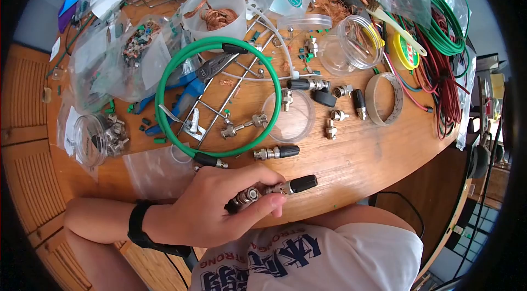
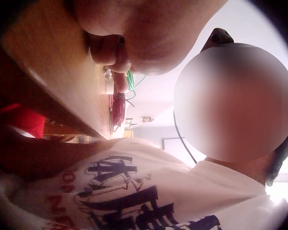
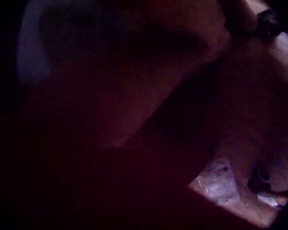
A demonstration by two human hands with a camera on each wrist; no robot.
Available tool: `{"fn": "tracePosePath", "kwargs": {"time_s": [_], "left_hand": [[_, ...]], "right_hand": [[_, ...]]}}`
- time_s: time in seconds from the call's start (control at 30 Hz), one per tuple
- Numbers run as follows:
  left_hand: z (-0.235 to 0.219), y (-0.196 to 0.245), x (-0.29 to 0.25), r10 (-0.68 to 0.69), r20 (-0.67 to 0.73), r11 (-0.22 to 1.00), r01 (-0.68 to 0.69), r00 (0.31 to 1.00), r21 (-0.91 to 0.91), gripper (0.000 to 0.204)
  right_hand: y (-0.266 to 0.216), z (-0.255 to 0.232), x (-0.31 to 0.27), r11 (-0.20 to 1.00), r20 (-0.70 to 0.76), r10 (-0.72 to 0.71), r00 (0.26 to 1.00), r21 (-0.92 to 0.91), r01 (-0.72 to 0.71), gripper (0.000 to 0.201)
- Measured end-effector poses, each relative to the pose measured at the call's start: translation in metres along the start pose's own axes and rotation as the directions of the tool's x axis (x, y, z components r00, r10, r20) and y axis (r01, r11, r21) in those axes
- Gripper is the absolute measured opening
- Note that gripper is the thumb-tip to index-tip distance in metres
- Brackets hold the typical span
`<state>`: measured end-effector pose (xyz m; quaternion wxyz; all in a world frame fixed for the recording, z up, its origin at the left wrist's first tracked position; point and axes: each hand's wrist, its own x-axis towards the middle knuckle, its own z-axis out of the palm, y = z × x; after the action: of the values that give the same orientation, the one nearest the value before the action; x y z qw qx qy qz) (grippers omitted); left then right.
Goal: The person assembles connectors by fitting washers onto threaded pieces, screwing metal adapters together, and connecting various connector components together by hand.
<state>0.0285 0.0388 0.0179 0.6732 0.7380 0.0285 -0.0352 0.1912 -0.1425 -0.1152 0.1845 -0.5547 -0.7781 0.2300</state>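
My left hand [image 1: 219,203], in the head view, curls around metal BNC connectors over the table's front edge. One connector with a black boot [image 1: 303,183] sticks out between thumb and forefinger. The round metal end of another [image 1: 247,196] shows in the palm. Just beyond the knuckles lies a coiled green cable [image 1: 160,90] with black-booted ends. Another black-booted BNC plug [image 1: 276,152] lies to its right. The left wrist view shows the hand [image 2: 149,38] from below, fingers bent. My right hand is outside the head view; its wrist view is dark, and I cannot tell its pose.
Loose metal connectors [image 1: 331,129], a clear round lid [image 1: 299,133] and a tape ring [image 1: 371,105] lie right of the coil. Blue-handled pliers [image 1: 189,93] and a wire rack [image 1: 211,112] lie beneath it. Behind stand a tub [image 1: 192,30] of copper braid and jars [image 1: 335,55]. Cable bundles [image 1: 447,93] hang at right.
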Motion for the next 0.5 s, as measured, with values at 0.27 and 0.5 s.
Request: {"fn": "tracePosePath", "kwargs": {"time_s": [0.27, 0.5], "left_hand": [[-0.002, 0.006, 0.0, -0.058, 0.015, 0.998, 0.058, 0.998, -0.013, 0.016], [0.0, -0.001, 0.0, 0.034, -0.005, 0.999, -0.034, 0.999, -0.001, 0.01]], "right_hand": [[-0.004, -0.008, 0.004, 0.998, -0.026, -0.038, 0.999, -0.052, 0.037, 0.02], [-0.003, -0.014, 0.01, 0.994, -0.061, -0.063, 0.996, -0.096, 0.057, 0.021]]}}
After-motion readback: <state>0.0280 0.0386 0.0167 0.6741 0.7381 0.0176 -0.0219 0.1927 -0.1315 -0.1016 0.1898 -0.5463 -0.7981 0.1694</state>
